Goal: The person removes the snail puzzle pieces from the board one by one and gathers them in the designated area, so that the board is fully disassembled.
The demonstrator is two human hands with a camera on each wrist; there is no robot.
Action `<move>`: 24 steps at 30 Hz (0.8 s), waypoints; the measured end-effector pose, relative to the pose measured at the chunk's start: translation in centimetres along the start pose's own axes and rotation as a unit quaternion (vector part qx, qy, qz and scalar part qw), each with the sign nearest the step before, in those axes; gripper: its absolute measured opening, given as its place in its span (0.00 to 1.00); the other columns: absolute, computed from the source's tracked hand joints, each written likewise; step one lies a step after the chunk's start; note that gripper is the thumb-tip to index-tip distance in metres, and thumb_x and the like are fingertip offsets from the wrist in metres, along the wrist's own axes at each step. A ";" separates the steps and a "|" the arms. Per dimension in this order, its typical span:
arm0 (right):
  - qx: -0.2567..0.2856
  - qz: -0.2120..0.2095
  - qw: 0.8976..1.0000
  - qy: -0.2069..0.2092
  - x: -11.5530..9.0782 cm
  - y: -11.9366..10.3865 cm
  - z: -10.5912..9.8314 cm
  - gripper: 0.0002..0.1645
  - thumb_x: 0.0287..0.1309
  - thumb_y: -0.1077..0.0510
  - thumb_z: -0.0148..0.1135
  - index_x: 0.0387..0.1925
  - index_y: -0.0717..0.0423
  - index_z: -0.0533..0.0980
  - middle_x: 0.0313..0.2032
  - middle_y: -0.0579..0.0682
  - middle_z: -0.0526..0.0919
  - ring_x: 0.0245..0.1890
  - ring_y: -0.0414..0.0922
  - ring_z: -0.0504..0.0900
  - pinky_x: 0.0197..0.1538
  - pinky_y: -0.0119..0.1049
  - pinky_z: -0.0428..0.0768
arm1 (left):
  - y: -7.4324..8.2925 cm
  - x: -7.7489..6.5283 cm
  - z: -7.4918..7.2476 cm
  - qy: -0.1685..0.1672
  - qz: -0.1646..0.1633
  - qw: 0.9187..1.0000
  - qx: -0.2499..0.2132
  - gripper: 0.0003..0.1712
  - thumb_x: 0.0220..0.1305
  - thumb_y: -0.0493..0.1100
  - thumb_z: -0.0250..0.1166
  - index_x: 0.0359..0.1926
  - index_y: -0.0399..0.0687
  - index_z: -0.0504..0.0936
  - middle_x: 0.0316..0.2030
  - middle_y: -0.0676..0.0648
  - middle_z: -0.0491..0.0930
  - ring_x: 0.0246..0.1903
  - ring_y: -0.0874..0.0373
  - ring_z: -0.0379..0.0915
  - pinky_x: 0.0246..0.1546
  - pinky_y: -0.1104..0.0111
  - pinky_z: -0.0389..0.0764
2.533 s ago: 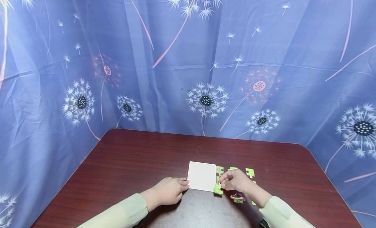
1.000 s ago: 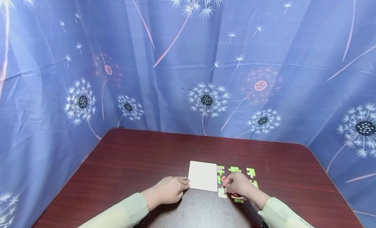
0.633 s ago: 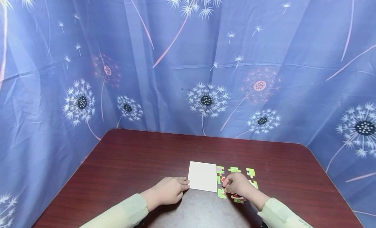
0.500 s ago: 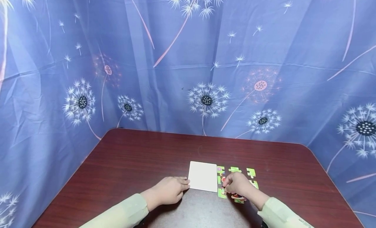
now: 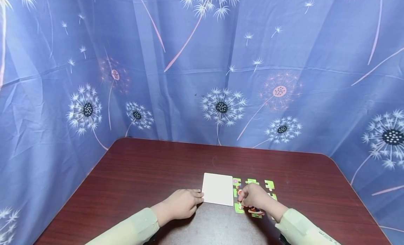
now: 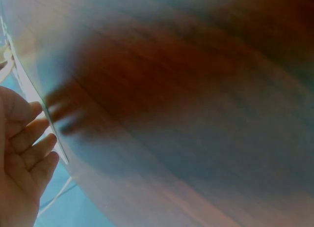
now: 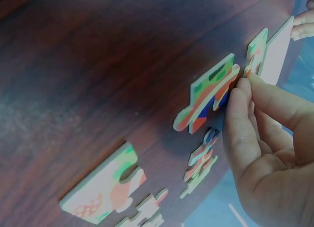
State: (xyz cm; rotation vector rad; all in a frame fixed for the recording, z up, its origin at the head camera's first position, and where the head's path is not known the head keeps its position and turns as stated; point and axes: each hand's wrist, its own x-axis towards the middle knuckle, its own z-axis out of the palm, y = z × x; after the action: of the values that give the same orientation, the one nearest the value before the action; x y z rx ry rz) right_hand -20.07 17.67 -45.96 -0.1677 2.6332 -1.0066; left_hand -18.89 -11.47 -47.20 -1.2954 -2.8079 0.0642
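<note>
A white square board (image 5: 217,189) lies flat on the table. My left hand (image 5: 182,204) rests at its left edge; in the left wrist view the extended fingertips (image 6: 48,160) touch that edge. To the right of the board, my right hand (image 5: 257,197) has its thumb and forefinger together on the inner edge of a green puzzle piece (image 5: 238,209), pinching it. In the right wrist view that piece (image 7: 258,44) lies close to the board, with part of it hidden by the fingertips. A puzzle piece with a red and blue picture (image 5: 255,211) lies just beneath the right hand.
Several other green puzzle pieces lie in loose rows around the right hand, among them a far-corner piece (image 5: 269,184) and a top piece (image 5: 252,181). The dark red wooden table (image 5: 151,164) meets a blue dandelion-print curtain (image 5: 176,108) at the back and sides.
The green puzzle piece in my right hand has come down from beside the board's near right corner to the table, slightly to the right. My left hand has stayed at the board's edge.
</note>
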 end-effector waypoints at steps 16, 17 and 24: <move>0.051 -0.024 0.998 -0.038 -0.2 -0.1 -2.1 0.02 0.54 0.70 0.66 0.31 0.67 0.83 0.28 0.51 0.87 0.27 0.41 0.83 0.34 0.39 0.86 | -0.1 0.0 0.0 0.019 0.015 0.999 0.035 0.16 0.67 0.42 0.62 0.53 0.51 0.88 0.56 0.53 0.87 0.60 0.60 0.82 0.62 0.69 0.81; 0.062 -0.025 0.997 -0.037 -0.3 -0.3 -2.5 0.03 0.56 0.69 0.66 0.33 0.67 0.83 0.29 0.52 0.87 0.28 0.41 0.83 0.35 0.40 0.87 | -0.1 0.0 0.0 0.021 0.014 0.999 0.036 0.16 0.67 0.42 0.62 0.53 0.51 0.88 0.56 0.53 0.87 0.59 0.60 0.82 0.61 0.69 0.81; 0.081 -0.036 0.996 0.015 -1.2 -1.3 -6.0 0.13 0.67 0.59 0.62 0.43 0.68 0.82 0.32 0.57 0.85 0.31 0.44 0.82 0.37 0.41 0.86 | -0.1 -0.4 -0.6 0.038 0.002 0.999 0.008 0.16 0.67 0.41 0.63 0.53 0.52 0.88 0.53 0.53 0.88 0.55 0.60 0.84 0.56 0.68 0.84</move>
State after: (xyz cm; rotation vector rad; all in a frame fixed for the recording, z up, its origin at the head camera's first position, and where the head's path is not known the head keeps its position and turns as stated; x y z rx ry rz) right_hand -20.90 20.78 -40.55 -0.2126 2.5748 -1.2495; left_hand -18.67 -11.79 -46.61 -1.2710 -2.7356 0.0358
